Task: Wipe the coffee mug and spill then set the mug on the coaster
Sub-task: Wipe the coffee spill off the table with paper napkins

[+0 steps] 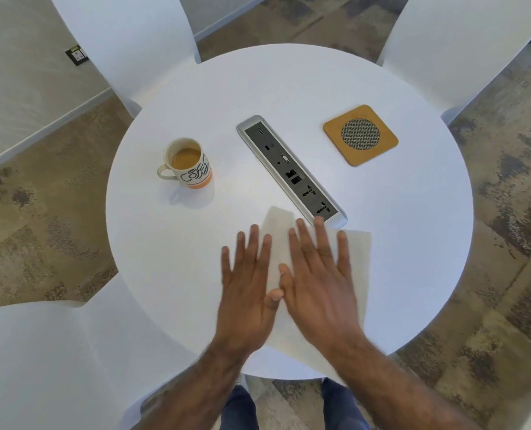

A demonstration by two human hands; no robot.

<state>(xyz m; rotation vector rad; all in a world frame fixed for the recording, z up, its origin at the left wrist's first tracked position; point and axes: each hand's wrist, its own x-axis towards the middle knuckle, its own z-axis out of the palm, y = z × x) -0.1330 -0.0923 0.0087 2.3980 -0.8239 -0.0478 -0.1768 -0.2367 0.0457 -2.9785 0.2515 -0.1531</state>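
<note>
A glossy ceramic mug [186, 164] and a cork-like coaster [360, 135] with woven mesh centre sit on a smooth matt white table [382, 228]; thin matt paper towel [355, 259] at lower centre.

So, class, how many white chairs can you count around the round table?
3. One chair far left, one chair far right, one chair near left. Another may be hidden out of frame.

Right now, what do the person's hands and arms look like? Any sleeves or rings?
Both arms are bare up to the picture's edge, with no sleeves showing. The left hand and right hand have no gloves, rings, watch or bracelet that I can see. The forearms are a little hairy.
</note>
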